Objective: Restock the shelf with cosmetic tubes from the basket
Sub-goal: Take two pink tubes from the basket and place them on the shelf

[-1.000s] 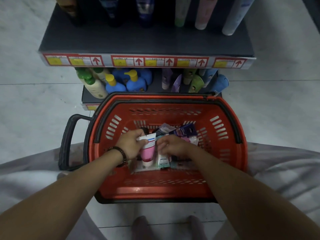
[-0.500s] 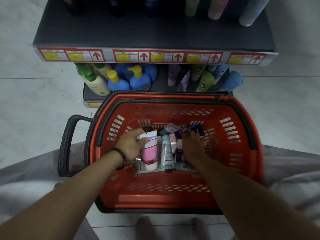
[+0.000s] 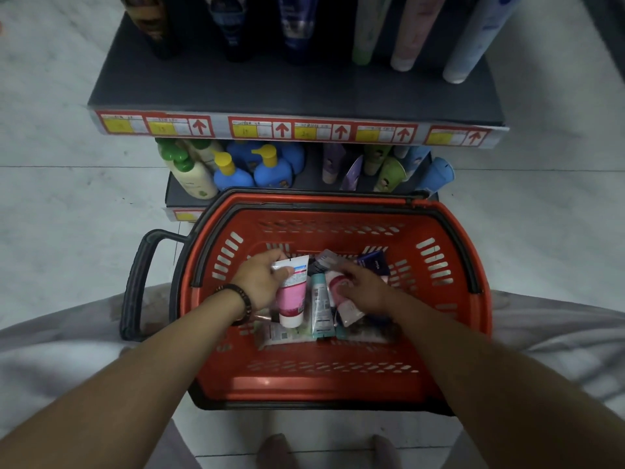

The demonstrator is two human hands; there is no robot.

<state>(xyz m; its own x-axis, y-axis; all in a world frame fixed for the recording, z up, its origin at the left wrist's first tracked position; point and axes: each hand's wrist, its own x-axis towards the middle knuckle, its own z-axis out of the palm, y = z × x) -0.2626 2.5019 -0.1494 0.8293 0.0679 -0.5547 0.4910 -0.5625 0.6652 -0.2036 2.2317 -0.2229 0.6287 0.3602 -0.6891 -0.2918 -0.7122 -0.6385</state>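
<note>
The top edge cuts off the tall bottles and tubes point(image 3: 297, 25) on the upper shelf point(image 3: 294, 93), so you see only part of each. The print on the price labels point(image 3: 304, 132) is too small to read. Your right hand point(image 3: 363, 291) is blurred and covers much of a pale pink tube point(image 3: 350, 314); you cannot tell whether it grips it. Your left hand point(image 3: 262, 282) hides one corner of the pink-and-white tube point(image 3: 292, 299) it holds. The upper shelf hides the tops of the lotion bottles point(image 3: 270, 167) below it.

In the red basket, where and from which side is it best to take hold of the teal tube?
Probably its middle body, from above, thumb and fingers across its narrow width. The teal tube lies flat and lengthwise in the basket, the pink tube in the left hand close beside it, so only its top is free.
</note>
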